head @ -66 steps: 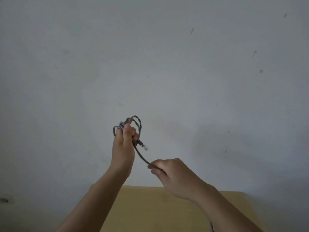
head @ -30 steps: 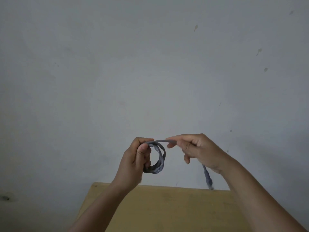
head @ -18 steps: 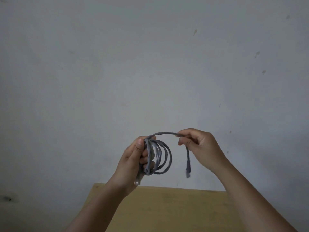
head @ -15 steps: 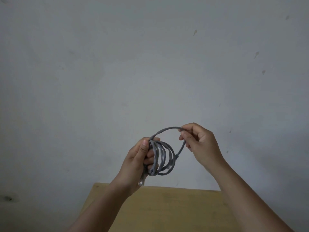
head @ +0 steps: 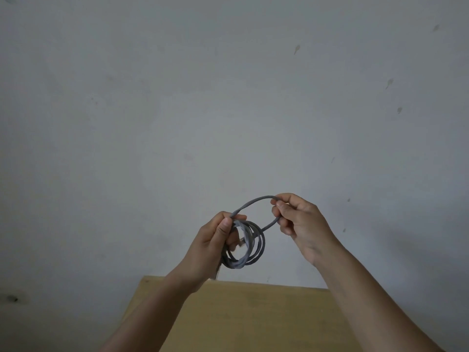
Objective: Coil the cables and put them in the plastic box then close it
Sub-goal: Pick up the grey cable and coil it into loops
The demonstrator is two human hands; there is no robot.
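My left hand (head: pixel 213 243) is closed on the grey cable (head: pixel 250 246), thumb pinning the stacked loops at their top. The coil hangs just right of that palm, above the wooden table (head: pixel 253 316). My right hand (head: pixel 297 222) is pinched shut on the free end, holding one wider loop arched between the two hands. I can't see where the connector sits; it's hidden behind the right fingers.

Risks as I read them:
- The left thumb is the only thing holding the stack. If it eases while I feed the last loop in, the turns will likely spring apart.
- The last loop is bigger than the rest. Laid on like that, it may snag or slip off.
- The end isn't tucked, so the coil could unwind once released.
- The plastic box isn't in view. I'd have to look down to find it while holding the coil one-handed, which is the likeliest moment to drop it.
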